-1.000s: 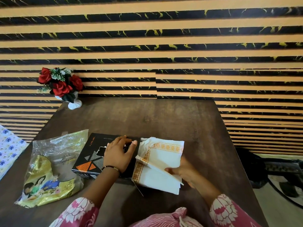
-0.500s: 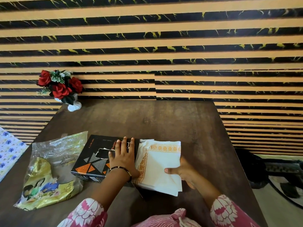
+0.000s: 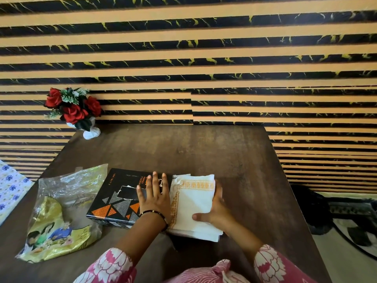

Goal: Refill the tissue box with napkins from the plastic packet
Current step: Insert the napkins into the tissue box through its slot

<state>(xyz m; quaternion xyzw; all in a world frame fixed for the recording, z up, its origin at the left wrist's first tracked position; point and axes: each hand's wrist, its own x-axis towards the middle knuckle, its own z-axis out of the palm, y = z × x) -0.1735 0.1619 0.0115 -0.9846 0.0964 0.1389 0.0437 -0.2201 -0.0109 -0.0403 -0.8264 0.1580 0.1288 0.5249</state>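
On the brown table (image 3: 204, 152), my left hand (image 3: 154, 198) lies flat, fingers spread, on the black tissue box (image 3: 120, 198); my right hand (image 3: 216, 211) grips the napkin stack (image 3: 193, 201).

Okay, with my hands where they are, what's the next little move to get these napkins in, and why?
Probably slide the napkin stack leftward into the tissue box. The right hand grips the stack's right edge, its left edge meets the box's open right end, and the left hand lies flat on the lid, bracing the box. How far the stack has entered can't be told.
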